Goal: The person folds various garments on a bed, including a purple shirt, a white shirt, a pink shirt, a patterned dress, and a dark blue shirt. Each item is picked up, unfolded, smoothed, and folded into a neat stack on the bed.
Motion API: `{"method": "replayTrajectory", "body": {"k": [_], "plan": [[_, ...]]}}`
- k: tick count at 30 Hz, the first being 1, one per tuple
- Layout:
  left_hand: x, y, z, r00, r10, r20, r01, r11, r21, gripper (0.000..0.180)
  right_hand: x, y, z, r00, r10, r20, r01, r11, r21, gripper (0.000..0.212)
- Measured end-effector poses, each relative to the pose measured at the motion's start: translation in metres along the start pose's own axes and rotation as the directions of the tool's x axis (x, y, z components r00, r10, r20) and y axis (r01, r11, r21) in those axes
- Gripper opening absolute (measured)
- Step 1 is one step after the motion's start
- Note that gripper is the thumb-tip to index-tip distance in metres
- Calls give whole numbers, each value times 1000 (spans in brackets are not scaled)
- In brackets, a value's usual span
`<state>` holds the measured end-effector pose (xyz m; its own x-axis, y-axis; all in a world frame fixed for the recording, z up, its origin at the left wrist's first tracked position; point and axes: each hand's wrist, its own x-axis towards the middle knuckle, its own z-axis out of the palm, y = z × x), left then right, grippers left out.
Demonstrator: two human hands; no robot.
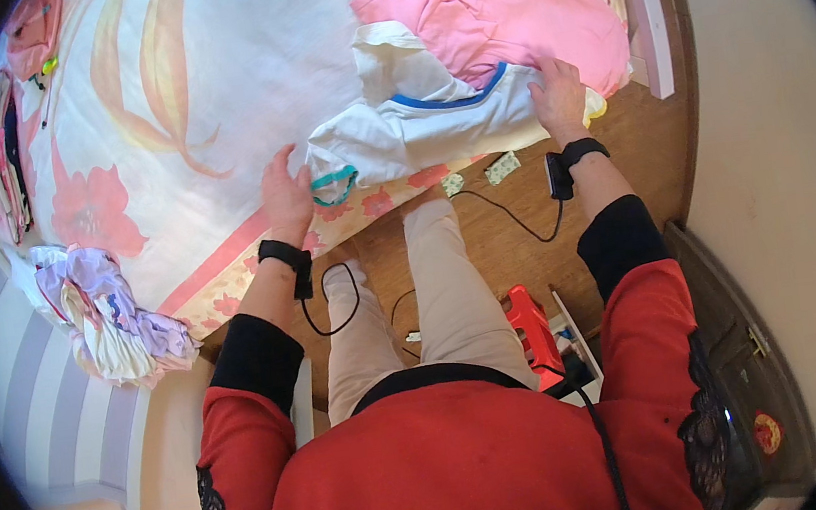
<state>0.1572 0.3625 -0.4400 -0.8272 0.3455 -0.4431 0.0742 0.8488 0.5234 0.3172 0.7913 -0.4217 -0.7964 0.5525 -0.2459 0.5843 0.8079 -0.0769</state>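
Observation:
A white shirt (455, 134) with a blue neckline and a teal-edged opening lies along the near edge of the bed. Beside its left end, next to the teal edging, is my left hand (288, 200), open, with the thumb and fingers apart. My right hand (562, 101) lies at the shirt's right end, its fingers spread and touching the cloth. Behind the shirt a pink garment (522, 20) is spread out, partly overlapped by the shirt's white fabric. A bit of yellow trim shows just right of my right wrist.
The floral bedsheet (228, 84) covers the bed. Crumpled lilac and white clothes (106, 299) hang at its left corner, with folded clothes (9, 149) farther back. A red object (535, 336) sits in a box by my legs. Cables run from both wrist straps.

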Motion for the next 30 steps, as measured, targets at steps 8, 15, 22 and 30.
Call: {"method": "replayTrajectory", "body": {"k": [8,15,22,30], "plan": [[25,82,19,987,83,141,-83,997,0,47,8,8,19,985,-75,156,81,996,-31,27],[52,71,42,950,-8,313,-45,986,160,38,-52,7,-33,998,-4,69,-29,884,467,10],[31,59,27,911,42,411,-132,972,192,16,-19,13,-10,995,-104,5,103,988,114,29],[-54,47,-24,850,322,418,-342,939,-28,19,-7,15,7,975,-205,81,204,979,14,16]]}}
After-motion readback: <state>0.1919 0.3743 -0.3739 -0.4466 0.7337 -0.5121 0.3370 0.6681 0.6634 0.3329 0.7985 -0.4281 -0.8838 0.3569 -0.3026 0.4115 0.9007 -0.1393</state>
